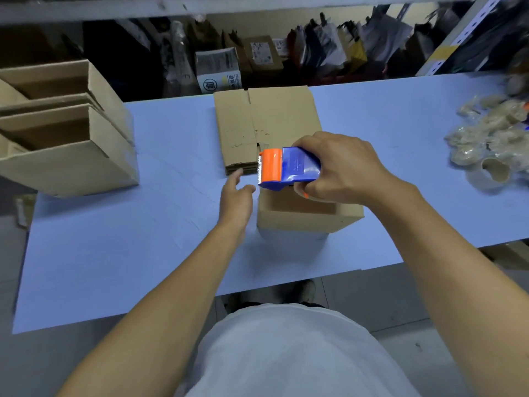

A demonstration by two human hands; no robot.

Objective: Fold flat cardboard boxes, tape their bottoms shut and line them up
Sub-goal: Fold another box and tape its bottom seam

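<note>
On the desk point(114, 253), the right hand point(340, 167) grips the tape dispenser point(289, 167) over the box point(309, 216), left hand point(236, 199) loose beside it; taping seems underway, needing the box steadied.

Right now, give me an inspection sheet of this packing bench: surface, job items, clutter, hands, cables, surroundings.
Surface: blue table, bare in front of the person.
Job's things: stack of flat cardboard at the far edge; small folded box under the right hand; two open assembled boxes lined up at the left.
Clutter: pile of wadded used tape and an empty tape core at the right.
Hands: right hand grips a blue and orange tape dispenser over the small box; left hand open, fingers relaxed, beside that box.
Cables: nothing seen.
Surroundings: shelving behind the table, packed with parcels and bags.
</note>
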